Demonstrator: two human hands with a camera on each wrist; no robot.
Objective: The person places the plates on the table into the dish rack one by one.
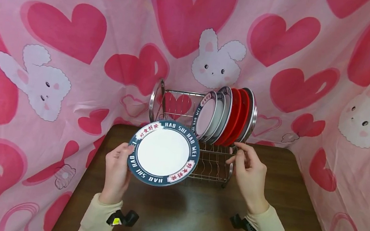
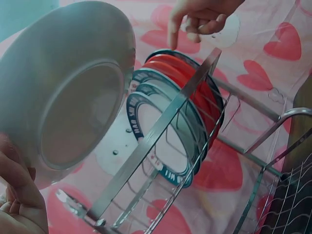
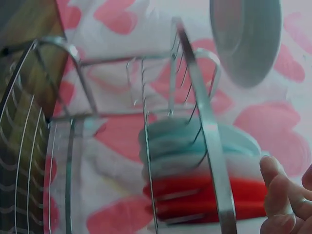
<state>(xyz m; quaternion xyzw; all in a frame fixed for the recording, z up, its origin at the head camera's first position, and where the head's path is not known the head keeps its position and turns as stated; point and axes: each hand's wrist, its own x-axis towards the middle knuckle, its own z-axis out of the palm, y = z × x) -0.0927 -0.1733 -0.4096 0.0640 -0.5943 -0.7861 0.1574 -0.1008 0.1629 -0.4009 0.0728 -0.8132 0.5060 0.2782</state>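
My left hand point(image 1: 117, 170) grips a round plate point(image 1: 163, 152) by its left rim, thumb on top. The plate has a white middle and a dark blue rim with white lettering. In the left wrist view its pale underside shows, with a raised foot ring. My right hand point(image 1: 250, 175) is at the lower right of the plates in the rack, fingers loosely bent with nothing held. A metal dish rack point(image 1: 153, 101) holds several upright plates: blue-rimmed plates point(image 1: 206, 117) on the left, red plates point(image 1: 244, 116) beside them, and a dark-rimmed one at the right end.
The rack stands toward the back of a dark wooden table point(image 1: 174, 219), its lower wire tier point(image 1: 210, 178) facing me. A pink cloth point(image 1: 142, 9) with hearts and rabbits hangs behind and along both sides. Black camera straps sit on both wrists.
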